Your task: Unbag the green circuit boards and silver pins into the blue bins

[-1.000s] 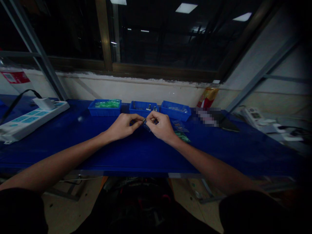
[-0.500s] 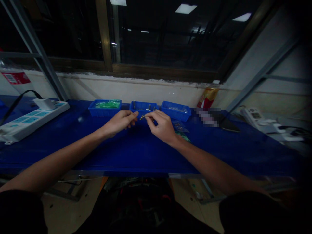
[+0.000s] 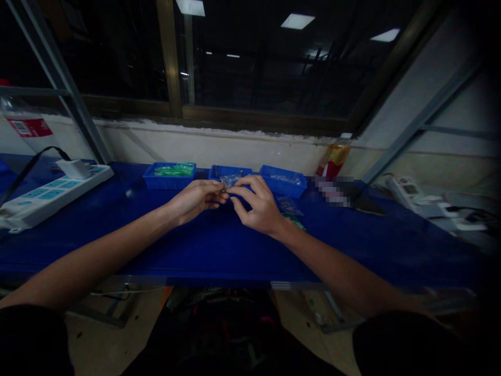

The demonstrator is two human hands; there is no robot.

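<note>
In the head view, at the centre of the frame, we pinch a small clear packet [image 3: 230,181] between our left hand [image 3: 194,198] and right hand [image 3: 259,206], both grips grasping it just above the blue bench [image 3: 203,240], before the middle blue tray [image 3: 230,172].

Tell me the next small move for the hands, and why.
Probably keep both hands together and finish seating the small part. The left hand and right hand pinch it between fingertips, just before the middle bin; it is too small to tell more.
</note>
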